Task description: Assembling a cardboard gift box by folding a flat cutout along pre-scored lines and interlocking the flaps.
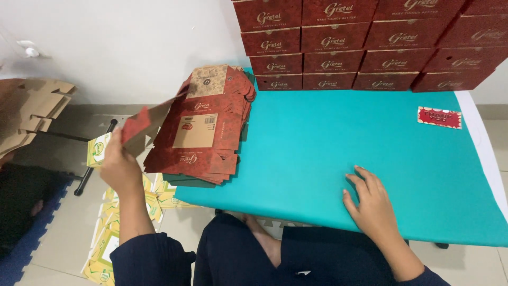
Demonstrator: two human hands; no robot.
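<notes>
Stacked red boxes [365, 42] along far counter edge; pile of flat red cartons [203, 132] left; small red card [439, 117] right.

your left hand [119, 167] lifts a flat carton blank [142, 127] of matt red card with a raw brown back. the stack of blanks [203, 132] is the same printed cardboard. the tabletop [338, 143] wears smooth, matt teal paper. the floor [63, 233] tiles look faintly glossy.

Bare teal tabletop [328, 153] lies open ahead of the right hand's fingers [362, 182]; beyond stand stacked red boxes [360, 45], leftward the flat carton pile [203, 132].
</notes>
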